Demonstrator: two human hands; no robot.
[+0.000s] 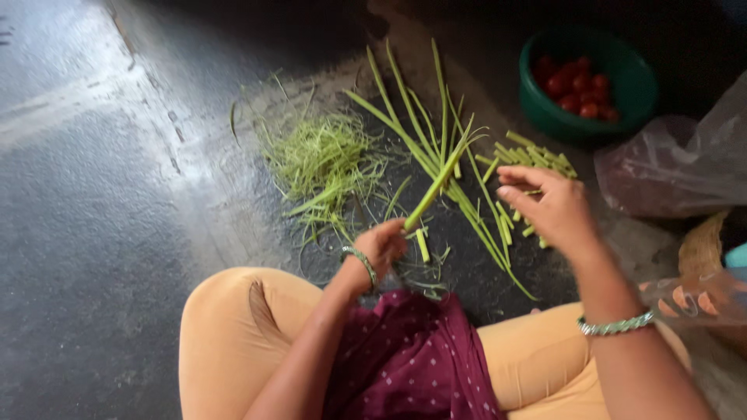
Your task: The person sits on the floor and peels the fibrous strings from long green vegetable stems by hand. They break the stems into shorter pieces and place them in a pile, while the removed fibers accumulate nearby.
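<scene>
presently: stalk held in left hand, right hand free

left hand is pinched shut on the lower end of a green stalk, which slants up and away over the dark floor. right hand hovers just beside it, fingers loosely apart, gripping nothing. long stalks lie behind, cut pieces beyond the right hand, stringy peelings to the left. green bowl of red tomatoes stands well apart, near a plastic bag.

Matt rough stone floor, glossy plastic bowl, thin plastic bag, metal bangles.
</scene>
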